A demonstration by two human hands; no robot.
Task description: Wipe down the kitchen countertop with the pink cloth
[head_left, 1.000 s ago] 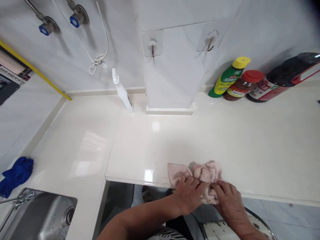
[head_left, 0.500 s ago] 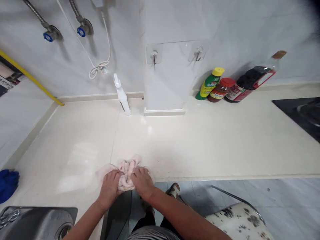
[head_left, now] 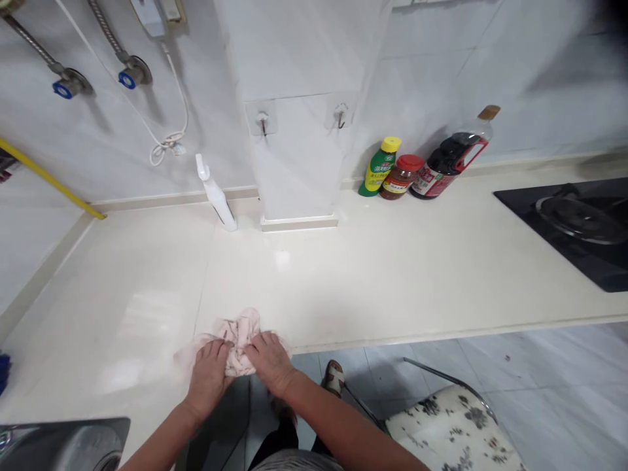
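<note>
A crumpled pale pink cloth [head_left: 239, 337] lies bunched at the front edge of the cream countertop [head_left: 314, 288], near its inner corner. My left hand [head_left: 210, 373] grips the cloth from the left, with its fingers curled over the folds. On the other side my right hand [head_left: 269, 361] is closed on the same cloth. Both palms and the cloth's underside are hidden. A white spray bottle [head_left: 218, 199] stands farther back by the wall, apart from both hands.
A steel sink [head_left: 73, 448] is at lower left, with a blue item [head_left: 4, 373] above it. Against the back wall stand a green bottle [head_left: 377, 171], a red-lidded jar [head_left: 401, 178] and a dark sauce bottle [head_left: 449, 160]. A black stove [head_left: 583, 229] sits right; a spotted chair [head_left: 451, 428] stands below.
The camera view has swung to the right, so the counter items appear farther left. Both hands still hold the cloth at the counter's front edge.
</note>
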